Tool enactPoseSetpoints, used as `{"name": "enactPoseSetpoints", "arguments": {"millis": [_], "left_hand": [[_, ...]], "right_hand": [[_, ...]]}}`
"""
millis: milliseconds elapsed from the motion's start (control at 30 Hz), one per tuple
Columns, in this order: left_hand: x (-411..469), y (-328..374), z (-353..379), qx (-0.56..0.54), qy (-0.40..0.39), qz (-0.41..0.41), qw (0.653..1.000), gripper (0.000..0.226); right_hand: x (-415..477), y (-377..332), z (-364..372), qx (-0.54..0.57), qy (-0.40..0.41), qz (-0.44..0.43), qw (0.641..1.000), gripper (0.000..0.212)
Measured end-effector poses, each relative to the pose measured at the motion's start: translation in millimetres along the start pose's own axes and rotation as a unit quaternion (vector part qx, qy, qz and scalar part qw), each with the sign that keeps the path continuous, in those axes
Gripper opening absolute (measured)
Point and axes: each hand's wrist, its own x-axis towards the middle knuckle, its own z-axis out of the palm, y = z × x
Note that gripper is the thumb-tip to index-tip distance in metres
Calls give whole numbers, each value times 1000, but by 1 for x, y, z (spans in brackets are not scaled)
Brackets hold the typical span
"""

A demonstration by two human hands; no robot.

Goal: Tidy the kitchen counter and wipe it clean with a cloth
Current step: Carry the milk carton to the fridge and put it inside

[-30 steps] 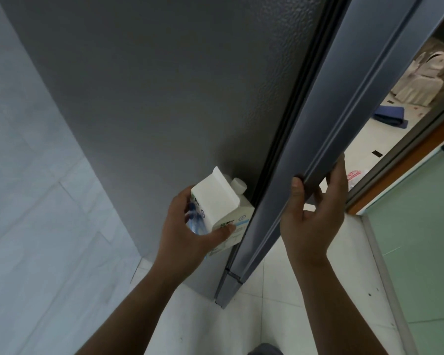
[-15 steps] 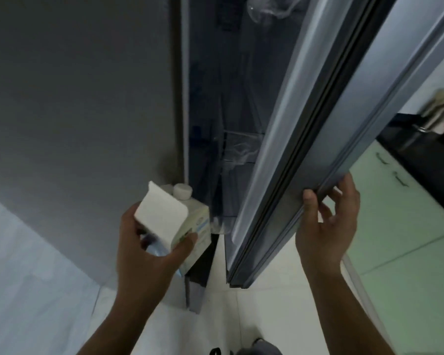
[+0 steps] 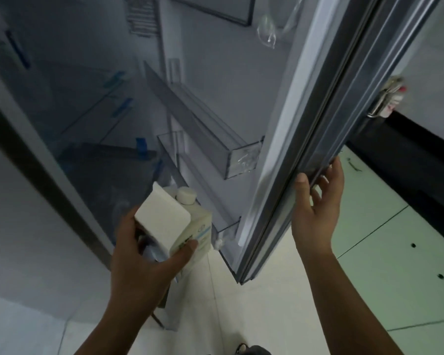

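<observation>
My left hand (image 3: pixel 149 254) grips a white milk carton (image 3: pixel 174 221) with a round white cap, held tilted in front of the open fridge. My right hand (image 3: pixel 315 208) holds the edge of the grey fridge door (image 3: pixel 326 119), thumb on the near face and fingers curled behind it. The door stands wide open. Its inner side carries clear door shelves (image 3: pixel 215 139) with nothing visible in them. The fridge interior (image 3: pixel 92 103) shows glass shelves with blue tape strips.
A pale green cabinet front (image 3: pixel 395 265) lies to the right under a black counter edge (image 3: pixel 415 160). A metal object with red and white parts (image 3: pixel 387 98) sits on that counter. White floor tiles (image 3: pixel 254 316) lie below.
The fridge door has swung from shut to wide open, pulled by my right hand. The interior and door shelves are now exposed. My left hand still holds the carton.
</observation>
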Motion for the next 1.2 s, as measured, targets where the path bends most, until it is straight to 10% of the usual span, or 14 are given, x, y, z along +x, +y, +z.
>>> {"name": "enactPoseSetpoints", "arguments": {"millis": [367,633,900,1200], "left_hand": [[52,28,98,-41,-46,45,997,65],[81,27,147,-50,-52,85,994,62],[103,36,160,-7,-6,103,995,75],[125,35,161,-33,23,98,994,57]], "right_hand": [[81,28,-43,-76,1,-21,997,60],[114,7,-42,-104,-28,-190,976,50],[157,19,-3,-142,-236,-268,923,36],[216,50,-6,-207,-219,-323,897,19]]}}
